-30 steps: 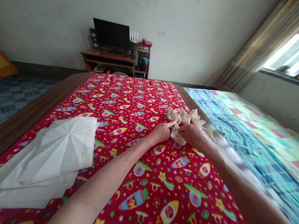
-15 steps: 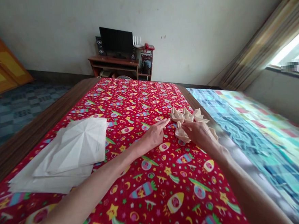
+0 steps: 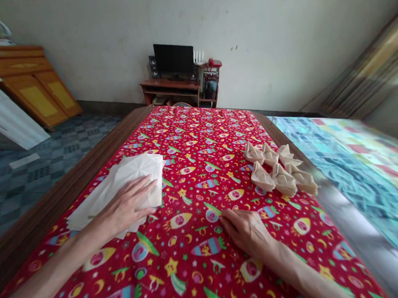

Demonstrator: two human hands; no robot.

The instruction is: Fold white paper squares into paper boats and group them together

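My left hand (image 3: 129, 201) lies over a stack of white creased paper sheets (image 3: 147, 164), its fingers apart and stretched out across the top sheet. The sheets overlap unevenly, with fold lines fanning out from one point on the uppermost. Loosely curled, my right hand (image 3: 243, 230) is over the patterned red cloth (image 3: 197, 221), and nothing shows between its fingers. Beyond that hand, to the right, several folded beige paper pieces (image 3: 262, 176) with pointed tips stand grouped in two rows. Neither hand touches them.
The red cloth covers a brown wooden surface (image 3: 116, 139). A bed with a blue and multicoloured cover (image 3: 318, 168) adjoins on the right. A desk (image 3: 170, 85) with a monitor (image 3: 174, 58) stands by the far wall. Left are a wooden cabinet (image 3: 41, 94) and a white cabinet (image 3: 9, 114).
My left hand has moved left from beside the folded pieces onto the paper stack. My right hand has let go of a folded piece and come back nearer. The view has turned left.
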